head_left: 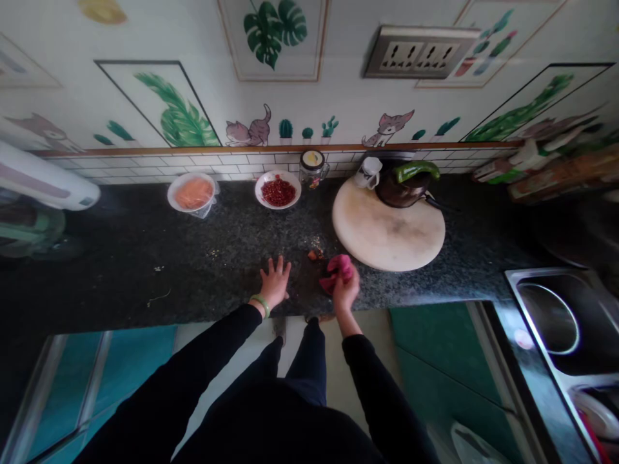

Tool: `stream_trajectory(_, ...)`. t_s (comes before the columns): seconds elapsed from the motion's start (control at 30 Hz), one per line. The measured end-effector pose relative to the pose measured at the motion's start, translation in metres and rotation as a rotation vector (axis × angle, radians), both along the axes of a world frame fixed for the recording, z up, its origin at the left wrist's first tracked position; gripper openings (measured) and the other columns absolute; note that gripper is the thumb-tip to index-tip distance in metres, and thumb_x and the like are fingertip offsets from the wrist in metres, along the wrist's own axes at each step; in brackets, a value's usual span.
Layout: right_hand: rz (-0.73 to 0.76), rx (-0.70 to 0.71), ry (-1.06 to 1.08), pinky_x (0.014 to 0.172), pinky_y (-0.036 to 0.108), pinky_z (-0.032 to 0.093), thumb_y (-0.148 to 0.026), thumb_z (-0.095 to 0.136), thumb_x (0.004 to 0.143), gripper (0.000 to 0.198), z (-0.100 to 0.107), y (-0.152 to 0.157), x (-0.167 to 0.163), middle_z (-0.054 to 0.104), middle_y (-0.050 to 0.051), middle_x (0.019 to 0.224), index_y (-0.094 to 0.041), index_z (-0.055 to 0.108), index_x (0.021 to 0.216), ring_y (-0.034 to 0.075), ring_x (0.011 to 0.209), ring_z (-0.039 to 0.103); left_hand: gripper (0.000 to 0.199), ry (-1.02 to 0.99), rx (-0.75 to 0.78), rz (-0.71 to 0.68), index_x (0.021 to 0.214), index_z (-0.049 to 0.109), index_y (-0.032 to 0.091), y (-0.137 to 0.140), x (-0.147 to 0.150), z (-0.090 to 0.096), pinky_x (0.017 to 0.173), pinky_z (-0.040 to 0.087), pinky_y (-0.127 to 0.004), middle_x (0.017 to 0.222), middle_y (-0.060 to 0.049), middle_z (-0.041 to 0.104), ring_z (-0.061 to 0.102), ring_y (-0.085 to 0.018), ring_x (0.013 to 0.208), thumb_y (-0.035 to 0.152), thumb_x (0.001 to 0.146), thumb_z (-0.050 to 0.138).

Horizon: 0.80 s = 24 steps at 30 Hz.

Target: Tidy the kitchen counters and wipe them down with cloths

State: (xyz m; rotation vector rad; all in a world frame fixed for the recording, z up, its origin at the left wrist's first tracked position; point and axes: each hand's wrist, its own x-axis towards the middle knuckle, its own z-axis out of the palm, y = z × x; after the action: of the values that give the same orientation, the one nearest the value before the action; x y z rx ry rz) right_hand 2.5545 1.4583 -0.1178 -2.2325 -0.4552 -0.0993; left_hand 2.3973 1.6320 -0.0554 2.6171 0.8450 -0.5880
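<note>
My right hand (346,291) grips a crumpled pink cloth (335,270) at the counter's front part. Just beyond the cloth lie small brown scraps (315,255) and pale crumbs. Fingers spread, my left hand (275,282) rests on the dark speckled countertop (232,258), with a green bangle (262,304) at its wrist. More pale crumbs and a thin strand (159,298) are scattered to the left of it. To the right of the cloth is a round cutting board (391,229).
Along the wall stand a bowl of orange shreds (193,192), a bowl of dried red pieces (278,191), a lidded glass jar (313,166) and a white mug (368,173). A green pepper (416,171) lies on a dark pot (403,192). A metal sink (525,277) is at right.
</note>
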Motion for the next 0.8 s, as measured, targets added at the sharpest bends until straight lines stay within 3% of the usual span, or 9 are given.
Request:
stream_trajectory(0.07, -0.104, -0.042, -0.094, 0.106, 0.052, 0.044, -0.035, 0.051, 0.091, 0.047, 0.0, -0.011, 0.015, 0.061, 0.02, 0.132, -0.013, 0.063, 0.13, 0.033, 0.123, 0.055, 0.118, -0.008, 0.0, 0.006, 0.162, 0.03, 0.029, 0.0, -0.001, 0.0, 0.112, 0.03, -0.079, 0.172, -0.023, 0.011, 0.012, -0.054, 0.154, 0.024, 0.064, 0.095)
stream_trajectory(0.17, -0.087, -0.157, -0.141, 0.106, 0.057, 0.042, -0.04, 0.058, 0.088, 0.051, -0.008, -0.018, 0.03, 0.058, 0.025, 0.133, -0.009, 0.064, 0.129, 0.038, 0.122, 0.052, 0.116, -0.03, -0.013, 0.025, 0.16, 0.035, 0.027, -0.002, -0.001, 0.001, 0.112, 0.028, -0.079, 0.171, -0.024, 0.012, 0.014, -0.055, 0.154, 0.02, 0.061, 0.096)
stream_trajectory(0.33, -0.112, -0.207, -0.1, 0.108, 0.056, 0.04, -0.028, 0.054, 0.087, 0.05, -0.019, 0.027, 0.024, 0.057, 0.026, 0.135, -0.008, 0.063, 0.132, 0.038, 0.125, 0.05, 0.114, -0.032, -0.041, 0.037, 0.16, 0.034, 0.025, -0.002, 0.0, 0.001, 0.112, 0.026, -0.08, 0.171, -0.024, 0.01, 0.011, -0.055, 0.154, 0.016, 0.063, 0.094)
stream_trajectory(0.5, 0.066, -0.143, -0.037, 0.108, 0.049, 0.043, -0.015, 0.048, 0.082, 0.052, -0.009, 0.075, 0.033, 0.062, 0.02, 0.133, -0.011, 0.063, 0.132, 0.032, 0.122, 0.054, 0.116, -0.022, -0.05, 0.034, 0.16, 0.033, 0.026, -0.001, -0.001, 0.0, 0.112, 0.026, -0.08, 0.171, -0.025, 0.009, 0.009, -0.055, 0.154, 0.017, 0.062, 0.095)
stream_trajectory(0.7, 0.139, -0.162, -0.082, 0.112, 0.053, 0.04, -0.018, 0.05, 0.084, 0.051, -0.002, 0.075, 0.043, 0.061, 0.022, 0.137, -0.01, 0.062, 0.134, 0.032, 0.128, 0.052, 0.114, -0.017, -0.074, 0.045, 0.161, 0.032, 0.024, 0.0, -0.001, 0.002, 0.113, 0.024, -0.079, 0.172, -0.025, 0.008, 0.007, -0.055, 0.155, 0.015, 0.064, 0.093)
stream_trajectory(0.8, 0.201, -0.147, 0.009, 0.106, 0.05, 0.047, -0.021, 0.051, 0.085, 0.044, 0.001, 0.076, 0.046, 0.068, 0.019, 0.126, -0.012, 0.067, 0.125, 0.031, 0.118, 0.06, 0.116, -0.018, -0.091, 0.047, 0.161, 0.03, 0.025, 0.0, -0.001, 0.001, 0.114, 0.023, -0.08, 0.172, -0.024, 0.007, 0.005, -0.055, 0.155, 0.016, 0.064, 0.093)
